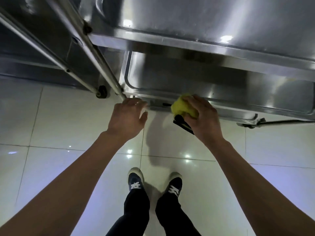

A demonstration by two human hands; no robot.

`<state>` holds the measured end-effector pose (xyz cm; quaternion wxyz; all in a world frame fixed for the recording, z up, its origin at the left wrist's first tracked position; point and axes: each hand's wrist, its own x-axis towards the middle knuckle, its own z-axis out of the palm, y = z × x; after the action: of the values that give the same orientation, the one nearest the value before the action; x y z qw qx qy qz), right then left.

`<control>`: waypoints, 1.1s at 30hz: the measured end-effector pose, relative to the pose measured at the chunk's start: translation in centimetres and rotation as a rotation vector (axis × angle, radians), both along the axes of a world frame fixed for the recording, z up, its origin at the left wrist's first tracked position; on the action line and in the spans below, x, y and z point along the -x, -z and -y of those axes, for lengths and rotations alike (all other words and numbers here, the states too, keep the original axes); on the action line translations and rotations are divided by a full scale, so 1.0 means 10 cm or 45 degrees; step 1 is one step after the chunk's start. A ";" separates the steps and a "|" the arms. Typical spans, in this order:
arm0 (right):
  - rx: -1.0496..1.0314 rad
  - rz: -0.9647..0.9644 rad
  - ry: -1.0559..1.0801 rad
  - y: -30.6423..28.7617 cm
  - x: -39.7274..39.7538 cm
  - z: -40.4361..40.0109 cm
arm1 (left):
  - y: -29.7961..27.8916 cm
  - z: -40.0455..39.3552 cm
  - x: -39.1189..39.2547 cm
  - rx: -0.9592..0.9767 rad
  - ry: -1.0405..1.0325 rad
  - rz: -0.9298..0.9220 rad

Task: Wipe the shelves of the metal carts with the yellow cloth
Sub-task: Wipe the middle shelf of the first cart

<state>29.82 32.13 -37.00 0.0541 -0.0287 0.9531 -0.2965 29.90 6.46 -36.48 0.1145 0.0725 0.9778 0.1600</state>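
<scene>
A steel cart stands in front of me with an upper shelf (196, 23) and a lower shelf (221, 92) beneath it. My right hand (202, 116) is closed around the bunched yellow cloth (182, 107) and presses it against the front rim of the lower shelf. A dark flat object (183, 124) shows under the same hand; what it is cannot be told. My left hand (127, 116) reaches with spread fingers to the lower shelf's front left corner, beside the cart's upright post (95, 55), and holds nothing.
A second metal cart (34, 53) stands to the left, its caster (102, 91) close to the first cart's corner. Another caster bracket (252, 120) sits at the right. My feet (154, 183) stand on glossy white floor tiles.
</scene>
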 end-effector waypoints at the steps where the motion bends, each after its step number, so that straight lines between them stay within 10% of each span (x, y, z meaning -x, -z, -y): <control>1: 0.028 -0.024 -0.005 0.11 0.10 -0.01 | 0.15 -0.01 0.08 0.002 0.006 -0.034; 20: -0.073 -0.263 -0.302 1.03 1.34 0.16 | 1.50 -0.08 0.86 -0.118 0.131 -0.797; 33: -0.178 -0.364 -0.095 1.30 1.39 0.31 | 1.51 -0.19 1.01 -0.146 0.087 -0.843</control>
<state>15.93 29.04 -49.97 -0.0691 -0.1022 0.9676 -0.2203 19.82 8.35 -51.60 -0.2084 0.1595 0.9482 0.1787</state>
